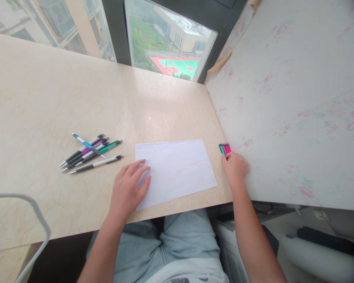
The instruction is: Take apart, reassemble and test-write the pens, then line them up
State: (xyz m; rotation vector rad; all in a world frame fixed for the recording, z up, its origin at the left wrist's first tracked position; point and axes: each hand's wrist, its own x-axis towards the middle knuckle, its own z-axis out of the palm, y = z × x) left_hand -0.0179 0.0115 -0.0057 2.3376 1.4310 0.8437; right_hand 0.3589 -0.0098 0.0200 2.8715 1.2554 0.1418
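A white sheet of paper (177, 169) lies on the desk in front of me, with faint rows of writing along its top edge. My left hand (131, 182) rests on the paper's left edge, fingers bent a little and apart, holding nothing. By the wall on the right, my right hand (235, 167) has its fingers closed at the near end of a row of green and pink pens (225, 148). The hand covers their lower parts, so how many it grips is hidden. Left of the paper is a loose pile of click pens (91, 151), white, purple, green and blue with black grips.
The light marbled desk (61, 94) runs to a window (171, 43) at the back. A flower-patterned wall (289, 106) borders it on the right. A white cable (38, 212) loops over the front left edge. Below the front edge are my legs (165, 243).
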